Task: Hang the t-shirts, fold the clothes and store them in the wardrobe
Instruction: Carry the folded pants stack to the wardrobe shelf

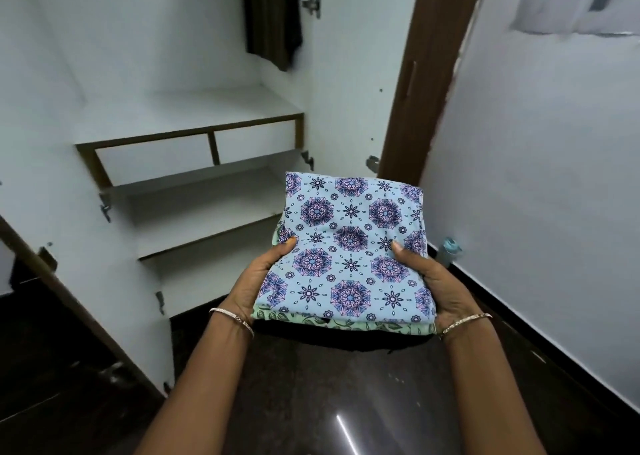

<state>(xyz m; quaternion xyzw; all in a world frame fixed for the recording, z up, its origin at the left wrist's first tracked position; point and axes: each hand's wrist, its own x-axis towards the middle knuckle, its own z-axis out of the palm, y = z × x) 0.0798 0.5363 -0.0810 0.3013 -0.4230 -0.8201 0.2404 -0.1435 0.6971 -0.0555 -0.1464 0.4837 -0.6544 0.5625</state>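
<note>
While the pile of folded clothes (pixel 349 247) is held up in front of the open wardrobe (pixel 156 56), the blue flower-print cloth is on top, a green leafy one is under it, and a black one is at the bottom. The left hand (pixel 256 281) and right hand (pixel 436 288) grip its sides, thumbs pressing on top, fingers tucked under. To do this well, keep the pile flat, squeeze gently and slide it onto a shelf (pixel 207 219). A dark garment (pixel 273 15) hangs above. A bottle (pixel 448 250) stands by the wall.
</note>
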